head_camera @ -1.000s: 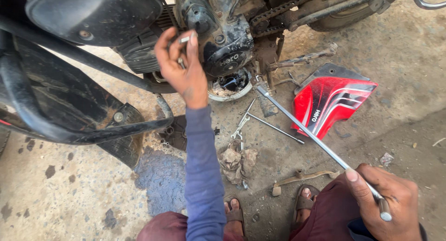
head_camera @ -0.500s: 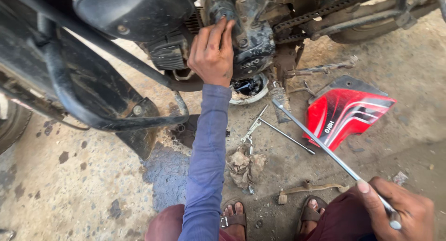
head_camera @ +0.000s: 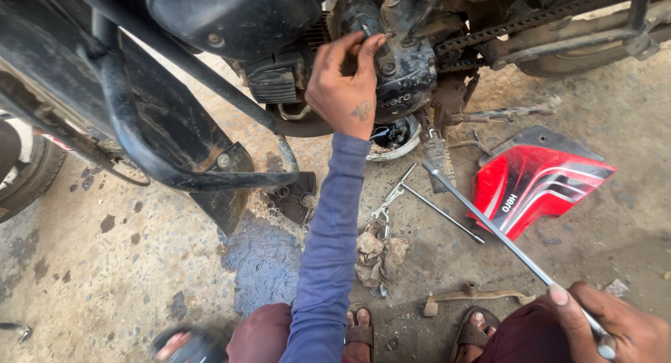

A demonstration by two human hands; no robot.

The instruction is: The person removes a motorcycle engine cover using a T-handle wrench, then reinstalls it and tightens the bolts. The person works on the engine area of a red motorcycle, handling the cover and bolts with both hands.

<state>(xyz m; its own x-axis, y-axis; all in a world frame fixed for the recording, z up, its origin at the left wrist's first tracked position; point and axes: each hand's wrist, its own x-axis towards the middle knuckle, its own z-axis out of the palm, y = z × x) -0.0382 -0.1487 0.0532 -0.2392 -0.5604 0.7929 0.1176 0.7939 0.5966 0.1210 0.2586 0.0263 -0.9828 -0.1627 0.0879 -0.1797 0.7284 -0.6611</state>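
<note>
Left hand (head_camera: 344, 90): raised on a blue-sleeved arm, fingers curled and pressed against the dark engine casing (head_camera: 400, 76) of the motorcycle; whether anything small is pinched between them cannot be told.
Right hand (head_camera: 615, 328): seen at the lower right corner, fingers closed around the near end of a long metal rod tool (head_camera: 500, 233).
Long metal rod tool: slanted up and left from the right hand, its far tip near the footrest area below the engine.
Side panel (head_camera: 535, 184): red with black and white stripes, laid on the concrete just right of the rod.
Spanners (head_camera: 405, 195): laid crossed on the ground below the engine.
Rag (head_camera: 377, 254): crumpled, dirty, beside the sleeve.
Crash guard (head_camera: 150, 160): black tubing, left of the arm.
Sandalled feet (head_camera: 360, 333): seen at the bottom edge.
</note>
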